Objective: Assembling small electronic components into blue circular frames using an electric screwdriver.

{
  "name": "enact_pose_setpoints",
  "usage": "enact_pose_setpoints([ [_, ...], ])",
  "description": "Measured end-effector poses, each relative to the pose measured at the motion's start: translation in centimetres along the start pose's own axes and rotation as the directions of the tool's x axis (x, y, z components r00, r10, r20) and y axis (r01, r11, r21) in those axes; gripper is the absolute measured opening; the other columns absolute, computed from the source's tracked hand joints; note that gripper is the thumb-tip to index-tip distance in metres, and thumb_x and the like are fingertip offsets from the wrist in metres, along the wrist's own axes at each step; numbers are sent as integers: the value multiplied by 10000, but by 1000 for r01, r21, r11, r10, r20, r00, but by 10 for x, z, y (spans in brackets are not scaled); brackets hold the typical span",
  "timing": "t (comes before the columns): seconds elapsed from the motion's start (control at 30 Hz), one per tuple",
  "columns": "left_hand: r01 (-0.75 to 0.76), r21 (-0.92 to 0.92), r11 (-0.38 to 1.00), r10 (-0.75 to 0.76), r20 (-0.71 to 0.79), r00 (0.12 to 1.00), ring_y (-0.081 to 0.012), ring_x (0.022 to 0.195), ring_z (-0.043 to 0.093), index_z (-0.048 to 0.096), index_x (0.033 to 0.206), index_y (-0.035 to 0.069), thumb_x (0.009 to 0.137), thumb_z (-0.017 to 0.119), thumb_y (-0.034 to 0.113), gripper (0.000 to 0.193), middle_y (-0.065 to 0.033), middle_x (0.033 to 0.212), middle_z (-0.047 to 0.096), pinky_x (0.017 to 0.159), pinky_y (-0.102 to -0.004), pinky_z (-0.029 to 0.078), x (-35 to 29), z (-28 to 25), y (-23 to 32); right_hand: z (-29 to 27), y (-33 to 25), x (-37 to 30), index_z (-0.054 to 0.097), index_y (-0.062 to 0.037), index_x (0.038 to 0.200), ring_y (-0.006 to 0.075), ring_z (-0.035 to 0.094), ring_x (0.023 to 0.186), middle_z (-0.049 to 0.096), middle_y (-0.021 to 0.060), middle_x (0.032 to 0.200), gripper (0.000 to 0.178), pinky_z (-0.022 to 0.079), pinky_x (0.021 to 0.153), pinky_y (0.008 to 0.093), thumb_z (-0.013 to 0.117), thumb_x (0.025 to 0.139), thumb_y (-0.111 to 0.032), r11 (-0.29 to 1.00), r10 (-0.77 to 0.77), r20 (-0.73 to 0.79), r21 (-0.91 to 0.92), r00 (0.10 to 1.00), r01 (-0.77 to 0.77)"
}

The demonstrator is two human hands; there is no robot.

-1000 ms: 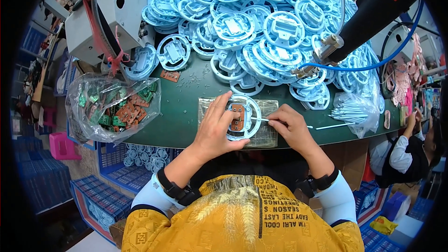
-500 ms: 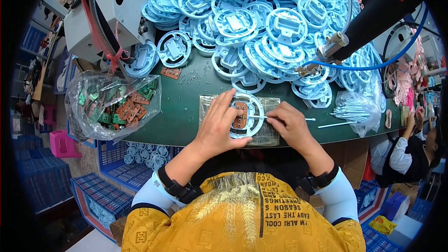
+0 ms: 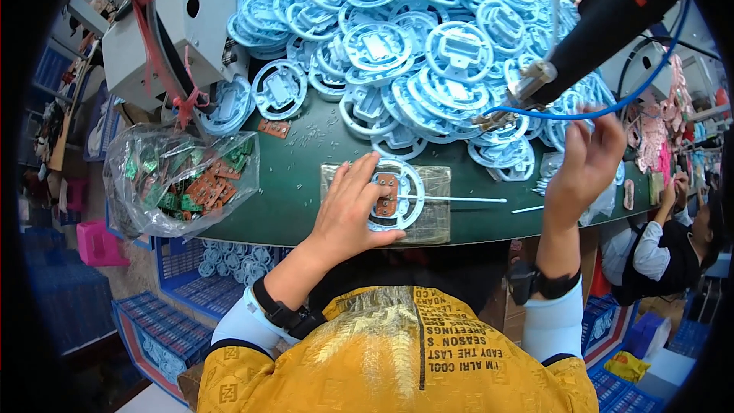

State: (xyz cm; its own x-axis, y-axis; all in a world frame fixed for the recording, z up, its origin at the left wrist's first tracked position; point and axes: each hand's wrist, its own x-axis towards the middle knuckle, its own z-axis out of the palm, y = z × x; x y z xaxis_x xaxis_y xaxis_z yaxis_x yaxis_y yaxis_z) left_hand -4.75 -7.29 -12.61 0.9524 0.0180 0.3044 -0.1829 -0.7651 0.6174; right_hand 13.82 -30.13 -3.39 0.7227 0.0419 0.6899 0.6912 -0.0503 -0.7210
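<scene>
A light-blue plastic wheel-shaped part [image 3: 417, 193] lies on a tape-wrapped block [image 3: 437, 222] near the table's front edge. My left hand [image 3: 344, 203] grips its left side, thumb below and fingers along the top. A brown circuit board [image 3: 386, 197] sits inside the part, partly under my fingertips. From the part's right side a thin white stick [image 3: 466, 199] stretches out over the table. My right hand [image 3: 585, 160] is raised at the right, fingers apart and loosely curled, with nothing visible in it. It is nearest to the black pneumatic screwdriver [image 3: 604, 30].
Many blue parts [image 3: 459, 50] are heaped at the back. A plastic bag [image 3: 183, 183] of green and brown boards stands at the left. Small screws [image 3: 310, 138] are scattered on the green table [image 3: 283, 176]. A blue hose [image 3: 650, 95] loops at the right. Another person [image 3: 665, 237] sits far right.
My right hand has let go of the white stick and risen to the right, toward the screwdriver. My left hand stays on the blue part; the stick remains in place.
</scene>
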Motion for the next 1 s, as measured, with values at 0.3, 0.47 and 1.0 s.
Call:
enact_pose_setpoints([
  [0.3, 18, 25, 1000, -18, 0, 1000, -407, 1384, 420, 605, 1072, 56, 555, 936, 337, 675, -267, 1490, 418, 1125, -588, 301, -7, 0, 0, 38, -42, 82, 463, 87, 1317, 262, 667, 899, 607, 133, 990, 559, 569, 831, 398, 611, 833, -151, 940, 59, 345, 298, 937, -169],
  [0.47, 11, 1, 1000, -11, 0, 1000, -408, 1392, 408, 602, 1076, 60, 567, 931, 331, 664, -259, 1497, 413, 1115, -601, 310, -5, 1, -2, 61, -83, 76, 485, 92, 1292, 243, 676, 720, 606, 134, 837, 536, 590, 666, 362, 635, 860, -187, 936, -25, 351, 338, 936, -101],
  [1.0, 28, 42, 999, -29, 19, 999, -375, 1415, 375, 577, 1224, 25, 599, 908, 364, 783, -231, 1507, 401, 1134, -584, 291, -8, 0, -2, 102, -101, 28, 486, 52, 1284, 179, 615, 631, 579, 84, 813, 494, 542, 558, 322, 666, 848, -95, 871, 39, 462, 420, 886, -257],
])
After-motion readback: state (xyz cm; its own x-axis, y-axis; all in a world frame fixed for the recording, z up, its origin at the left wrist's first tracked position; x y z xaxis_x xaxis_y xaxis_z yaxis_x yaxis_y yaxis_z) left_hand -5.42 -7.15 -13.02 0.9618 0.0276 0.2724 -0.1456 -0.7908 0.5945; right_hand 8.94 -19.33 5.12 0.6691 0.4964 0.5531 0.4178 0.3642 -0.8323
